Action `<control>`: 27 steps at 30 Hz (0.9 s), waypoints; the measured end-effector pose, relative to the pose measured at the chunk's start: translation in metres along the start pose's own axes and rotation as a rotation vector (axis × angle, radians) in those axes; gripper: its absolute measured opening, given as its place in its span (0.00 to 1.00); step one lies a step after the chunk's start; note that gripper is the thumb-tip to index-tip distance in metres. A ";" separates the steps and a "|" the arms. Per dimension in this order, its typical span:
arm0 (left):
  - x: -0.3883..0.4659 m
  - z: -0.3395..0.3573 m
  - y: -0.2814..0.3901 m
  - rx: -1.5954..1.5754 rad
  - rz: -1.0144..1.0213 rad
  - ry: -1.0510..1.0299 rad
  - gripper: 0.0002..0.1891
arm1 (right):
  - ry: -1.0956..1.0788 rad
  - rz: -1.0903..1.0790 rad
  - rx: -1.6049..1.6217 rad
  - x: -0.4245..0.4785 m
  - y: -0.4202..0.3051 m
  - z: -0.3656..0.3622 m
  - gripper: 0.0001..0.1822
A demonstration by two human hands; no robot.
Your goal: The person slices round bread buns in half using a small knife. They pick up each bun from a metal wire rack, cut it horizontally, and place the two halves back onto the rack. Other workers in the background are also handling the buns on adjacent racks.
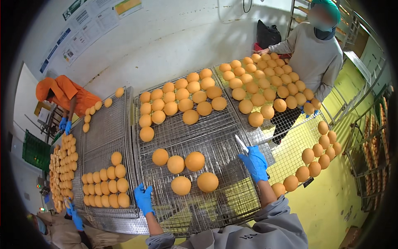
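My right hand [255, 163], in a blue glove, grips a knife [242, 144] with a pale blade that points up and to the left. It is over the right side of a wire cooling rack [217, 211] directly before me. My left hand [144, 199], also gloved in blue, is at the rack's left edge with thumb and fingers apart and nothing in it. Whether it touches the wire I cannot tell. Between my hands are several loose round golden-brown buns [181, 185]. Farther back on the racks, rows of similar buns [185, 105] stand close together.
A person in grey [311, 56] stands beyond the bun-covered right rack [298, 124]. Across the left racks [105, 137] a person in orange [71, 90] leans in. Another person's gloved hands [76, 218] are at the lower left, by piled buns [63, 168]. Rack trolleys [370, 146] stand at right.
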State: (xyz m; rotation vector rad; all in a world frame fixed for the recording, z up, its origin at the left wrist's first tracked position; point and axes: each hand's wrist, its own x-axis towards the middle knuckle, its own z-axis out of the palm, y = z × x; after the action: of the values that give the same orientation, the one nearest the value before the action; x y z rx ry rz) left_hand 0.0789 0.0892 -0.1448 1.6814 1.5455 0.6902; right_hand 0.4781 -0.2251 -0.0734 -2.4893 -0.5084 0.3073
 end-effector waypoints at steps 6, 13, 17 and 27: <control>-0.030 0.014 0.024 0.395 0.239 0.135 0.25 | -0.592 0.037 0.997 -0.075 -0.050 -0.032 0.22; -0.035 0.021 0.027 0.546 0.258 0.243 0.25 | -1.098 0.590 1.222 -0.227 -0.032 0.033 0.20; -0.035 0.022 0.020 0.645 0.272 0.237 0.25 | -1.085 0.259 0.680 -0.173 -0.053 -0.008 0.21; -0.033 0.027 0.030 0.537 0.258 0.247 0.24 | 0.213 -0.684 0.140 0.176 -0.089 0.033 0.21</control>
State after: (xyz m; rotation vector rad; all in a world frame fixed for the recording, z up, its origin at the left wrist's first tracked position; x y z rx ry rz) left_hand 0.1141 0.0518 -0.1332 2.2938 1.8175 0.6691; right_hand 0.6001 -0.0673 -0.0674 -2.0299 -1.1478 -0.1846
